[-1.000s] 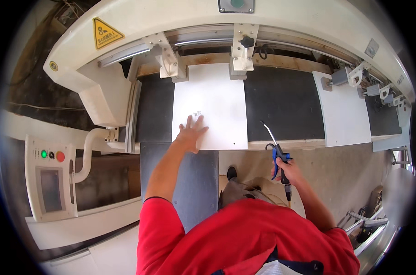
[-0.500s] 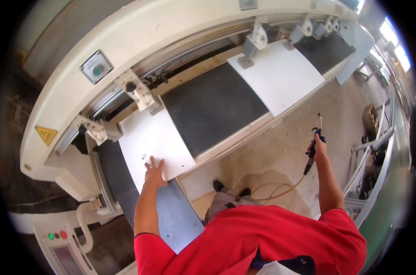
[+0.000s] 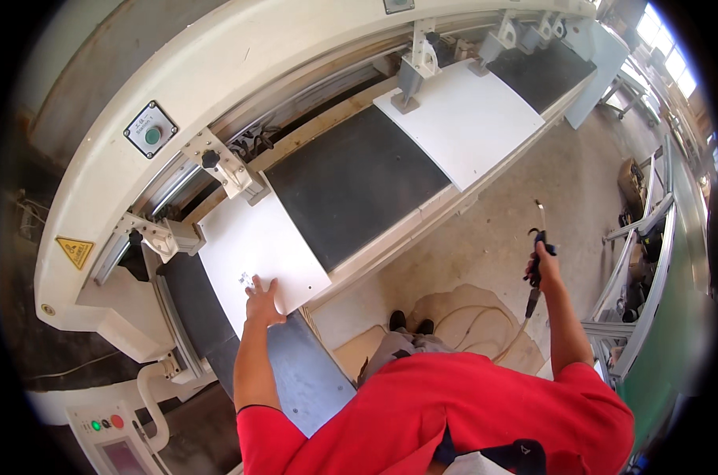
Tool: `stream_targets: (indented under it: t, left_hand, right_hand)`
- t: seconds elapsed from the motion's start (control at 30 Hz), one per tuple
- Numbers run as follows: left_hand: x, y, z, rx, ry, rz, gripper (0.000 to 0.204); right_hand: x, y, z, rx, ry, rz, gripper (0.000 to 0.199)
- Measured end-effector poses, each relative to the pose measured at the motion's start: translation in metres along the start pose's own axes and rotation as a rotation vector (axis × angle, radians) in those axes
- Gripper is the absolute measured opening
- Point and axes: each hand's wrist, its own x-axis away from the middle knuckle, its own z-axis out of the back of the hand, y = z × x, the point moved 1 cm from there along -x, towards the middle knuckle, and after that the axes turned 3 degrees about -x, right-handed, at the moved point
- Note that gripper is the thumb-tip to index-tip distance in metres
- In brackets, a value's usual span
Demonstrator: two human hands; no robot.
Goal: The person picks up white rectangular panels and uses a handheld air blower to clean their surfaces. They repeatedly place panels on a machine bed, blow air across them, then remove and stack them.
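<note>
My left hand point(image 3: 264, 303) lies spread on the near edge of a white panel point(image 3: 256, 245), beside a small printed label. The panel rests on the machine's dark bed point(image 3: 351, 182), its far edge close to the metal clamps point(image 3: 231, 176). Off to the right, above the floor, my right hand point(image 3: 542, 265) grips an air blow gun point(image 3: 539, 247), its thin nozzle pointing away from me. A pale hose point(image 3: 517, 336) runs down from the gun and coils on the floor. A second white panel point(image 3: 473, 127) lies farther right on the bed, under other clamps.
The cream machine beam point(image 3: 240, 79) arches along the far side, with a green button box point(image 3: 151, 131). A control panel point(image 3: 109, 431) stands at lower left. Metal framing point(image 3: 644, 229) rises at right. A grey plate point(image 3: 307, 372) slopes near my left arm.
The whole view has shifted slightly, so the machine sits a little farther left and lower right parts show more. My left hand stays on the panel; the right still holds the blow gun.
</note>
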Motion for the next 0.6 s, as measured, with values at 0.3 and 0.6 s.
stream_targets:
  t: [0.3, 0.6]
  left_hand:
    - [-0.003, -0.005, -0.006, -0.01, -0.003, 0.009, 0.123]
    - [0.005, -0.007, -0.001, 0.066, 0.015, -0.03, 0.119]
  right_hand:
    - [0.057, -0.008, -0.052, 0.309, -0.272, 0.001, 0.037]
    - [0.044, -0.004, -0.063, 0.24, -0.294, 0.105, 0.039]
